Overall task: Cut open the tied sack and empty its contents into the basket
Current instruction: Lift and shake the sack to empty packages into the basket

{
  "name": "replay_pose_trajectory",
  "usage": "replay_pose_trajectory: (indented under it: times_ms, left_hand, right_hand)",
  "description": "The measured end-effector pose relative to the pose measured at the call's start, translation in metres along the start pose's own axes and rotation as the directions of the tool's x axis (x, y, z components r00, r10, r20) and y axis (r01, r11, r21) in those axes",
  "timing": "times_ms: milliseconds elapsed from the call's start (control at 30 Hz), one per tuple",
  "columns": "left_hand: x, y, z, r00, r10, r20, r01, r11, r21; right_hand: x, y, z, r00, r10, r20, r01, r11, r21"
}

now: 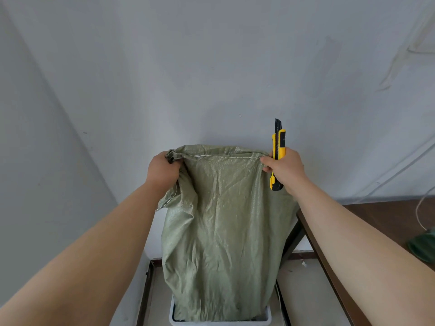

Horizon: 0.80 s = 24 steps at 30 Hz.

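A: Basket nearest, at the bottom edge: white rim, only the near rim and part of the sides show. Lower end of the sack goes down inside it.

B: Contents visible in there?

A: No. The cloth covers the opening, so I can't tell what has dropped.

B: And the sack itself?

A: Green woven sack, held up by its sewn end, hanging slack and creased with no bulge in the body. My reading: mostly or wholly emptied, mouth down in the basket. That also suggests the tie is already cut, though the mouth is hidden.

B: Hands?

A: Left hand closed in a fist on the bunched left corner of the top edge. Right hand pinches the right corner with the fingertips while the same hand is wrapped around a yellow-and-black utility knife, pointing up; dark blade looks extended.

B: That blade bothers me.

A: Same. It stands beside the cloth and clear of the other hand.

B: Surroundings?

A: Dark wooden bench to the right, a green thing at its far right edge, partly cut off. Pale wall behind.

B: What's left?

A: Probably a shake, lift the sack clear, retract the knife.
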State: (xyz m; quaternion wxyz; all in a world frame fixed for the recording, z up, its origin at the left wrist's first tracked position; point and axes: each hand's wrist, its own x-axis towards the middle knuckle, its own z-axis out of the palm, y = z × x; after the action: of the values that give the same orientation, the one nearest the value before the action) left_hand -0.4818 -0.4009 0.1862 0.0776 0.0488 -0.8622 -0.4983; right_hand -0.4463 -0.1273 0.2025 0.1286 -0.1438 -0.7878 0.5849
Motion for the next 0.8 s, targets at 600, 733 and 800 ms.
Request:
replay_pose_trajectory:
  times_ms: [600,733,800]
  left_hand:
    - [-0.005,-0.022,0.004,0.999,-0.024,0.027,0.024,1.0,-0.007]
    - [-0.006,-0.018,0.014,1.0,-0.021,0.02,0.021,1.0,-0.003]
    - [-0.005,-0.017,0.017,1.0,-0.012,0.029,0.012,1.0,-0.004]
  right_hand:
    - [0.003,0.026,-0.001,0.998,0.07,0.003,-0.067,0.957,-0.282]
    - [0.001,0.042,0.002,0.998,0.058,0.021,-0.043,0.901,-0.432]
    - [-0.002,0.051,0.003,0.993,0.107,0.05,-0.074,0.893,-0.444]
